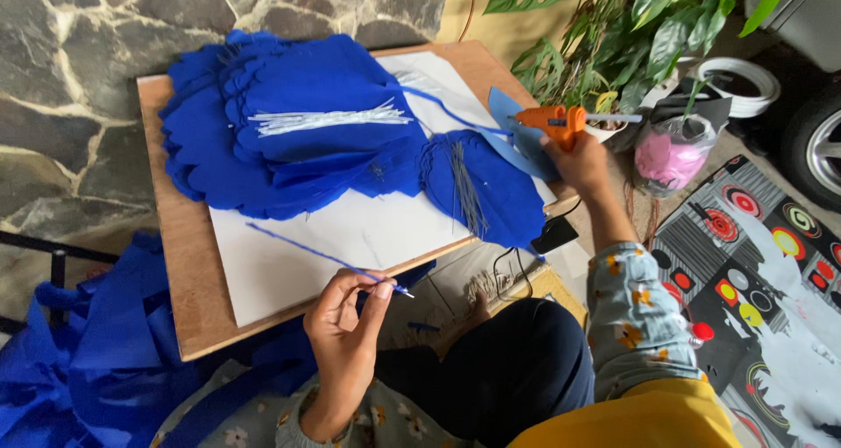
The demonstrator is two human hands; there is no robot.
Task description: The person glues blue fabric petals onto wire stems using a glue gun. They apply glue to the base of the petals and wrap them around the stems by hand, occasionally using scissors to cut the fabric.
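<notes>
A thin blue stick is pinched at its near end by the left hand, its long axis running up-left across the white sheet on the surface. An orange glue gun is gripped in the closed right hand, well apart at the far right edge, nozzle pointing right.
</notes>
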